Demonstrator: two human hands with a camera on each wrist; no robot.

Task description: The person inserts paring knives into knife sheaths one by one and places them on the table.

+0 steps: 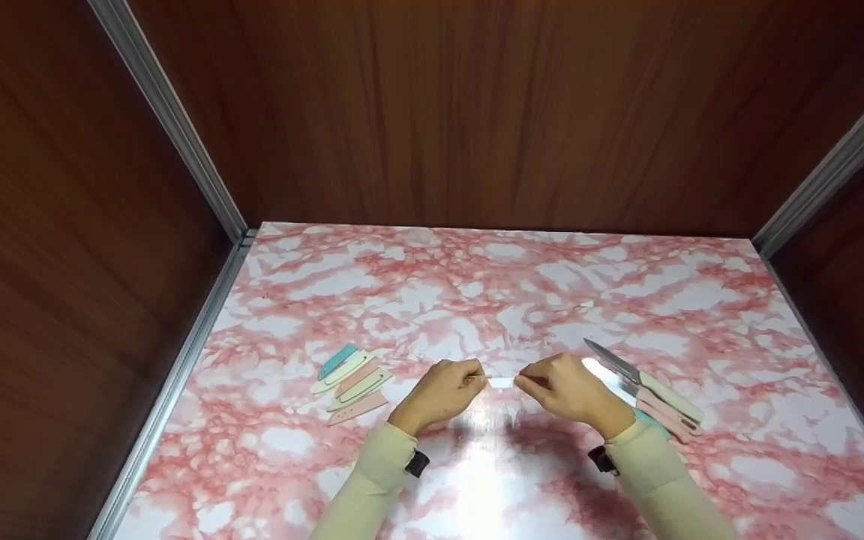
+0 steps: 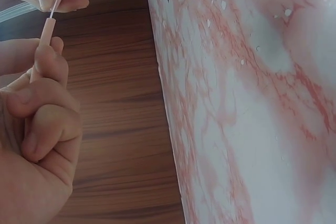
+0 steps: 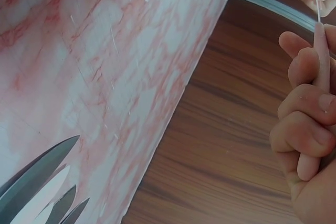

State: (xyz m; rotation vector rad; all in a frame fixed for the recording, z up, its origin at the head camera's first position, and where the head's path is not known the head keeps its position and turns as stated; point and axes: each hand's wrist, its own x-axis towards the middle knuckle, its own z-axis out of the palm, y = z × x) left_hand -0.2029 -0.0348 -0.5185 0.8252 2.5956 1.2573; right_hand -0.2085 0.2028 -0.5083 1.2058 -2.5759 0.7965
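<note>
Near the middle of the table, both hands face each other with a short stretch of pale blade point(image 1: 502, 382) between them. My right hand point(image 1: 568, 388) grips the pink handle point(image 3: 310, 165) of a knife, fingers curled round it. The left hand point(image 1: 443, 394) holds a slim pink sheath point(image 2: 48, 31) at the other side of the blade, most of it hidden by the fingers. In the wrist views, blade and pink pieces appear edge-on and in line.
Several flat sheaths in teal point(image 1: 338, 361), cream and pink point(image 1: 358, 407) lie fanned out left of the hands. On the right lie knives with cream point(image 1: 672, 399) and pink point(image 1: 668, 418) handles, partly behind the right wrist. Wooden panels point(image 1: 447, 112) enclose the marbled table point(image 1: 477, 277).
</note>
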